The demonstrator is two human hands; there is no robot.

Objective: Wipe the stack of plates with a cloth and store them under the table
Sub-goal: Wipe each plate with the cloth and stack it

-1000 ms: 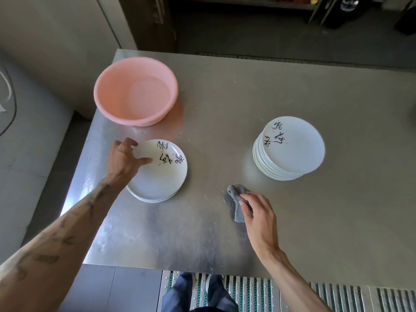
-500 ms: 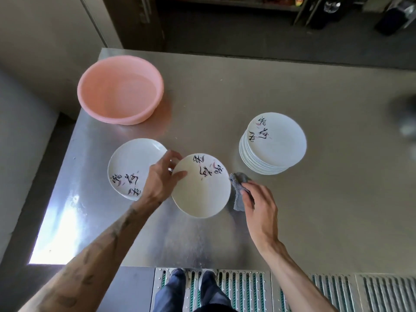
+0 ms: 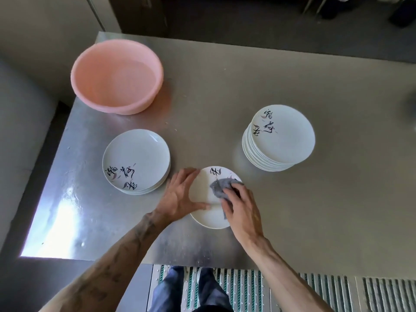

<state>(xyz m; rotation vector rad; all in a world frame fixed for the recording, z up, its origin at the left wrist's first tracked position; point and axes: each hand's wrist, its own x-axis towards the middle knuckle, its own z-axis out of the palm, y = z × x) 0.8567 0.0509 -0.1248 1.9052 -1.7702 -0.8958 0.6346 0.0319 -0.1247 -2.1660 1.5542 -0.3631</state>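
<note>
A single white plate (image 3: 203,192) with black lettering lies on the steel table (image 3: 225,91) near its front edge. My left hand (image 3: 180,194) grips its left rim, thumb on top. My right hand (image 3: 242,208) holds a grey cloth (image 3: 219,188) and presses it onto the plate's middle. To the left lies a low stack of matching plates (image 3: 136,161). A taller stack of plates (image 3: 279,138) stands to the right.
A pink plastic basin (image 3: 117,75) sits at the table's back left corner. The table's left edge drops to a dark floor. A ribbed metal floor grate (image 3: 247,289) and my legs show below the front edge.
My left hand lifted the top plate off the left stack and set it down in front of me. My right hand brought the cloth from the table onto that plate.
</note>
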